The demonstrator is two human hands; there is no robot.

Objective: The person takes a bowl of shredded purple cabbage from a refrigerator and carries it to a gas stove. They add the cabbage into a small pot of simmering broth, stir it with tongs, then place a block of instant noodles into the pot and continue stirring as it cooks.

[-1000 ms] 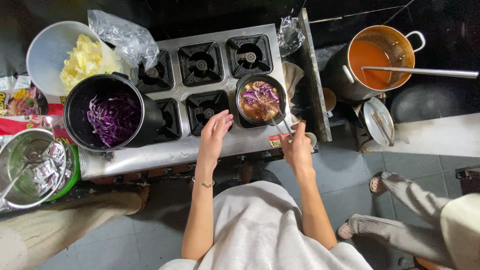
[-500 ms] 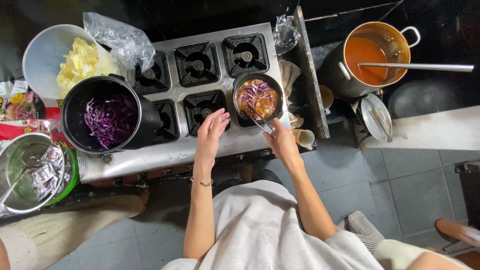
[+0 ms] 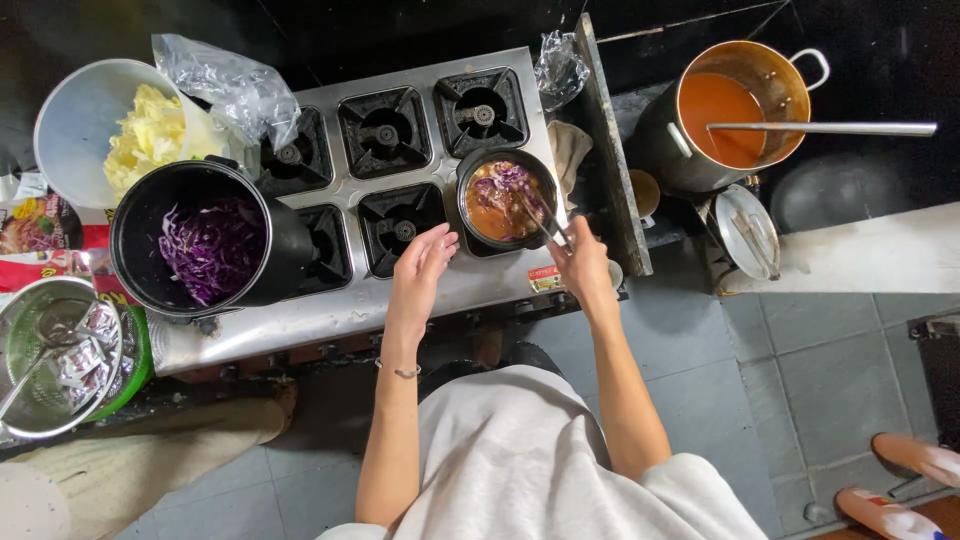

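Right hand (image 3: 583, 265) is closed in a grip around a pair of thin metal tongs or chopsticks (image 3: 540, 222); which of the two cannot be told. Their tips reach into the small black round pot (image 3: 505, 197). The pot sits on the front right burner of the six-burner stainless steel gas stove (image 3: 400, 180) and contains orange broth with shredded purple cabbage on top.

Left hand (image 3: 422, 268) is released, fingers loosely extended, holding nothing. It hovers over the front edge of the stove, just beside the pot's left side; contact with the pot cannot be confirmed. A thin bracelet is on that wrist.

To the left, a large black pot of shredded purple cabbage (image 3: 200, 245) stands at the stove's front left end. Behind it is a white round tub of pale yellow shredded vegetable (image 3: 110, 130), with a crumpled clear plastic bag (image 3: 230, 85) next to it. A metal colander holding small sachets (image 3: 55, 355) is at the far left.

To the right of the stove, well apart, a large orange-coloured stockpot of orange soup (image 3: 735, 110) carries a long metal ladle handle (image 3: 830, 128) across its rim.
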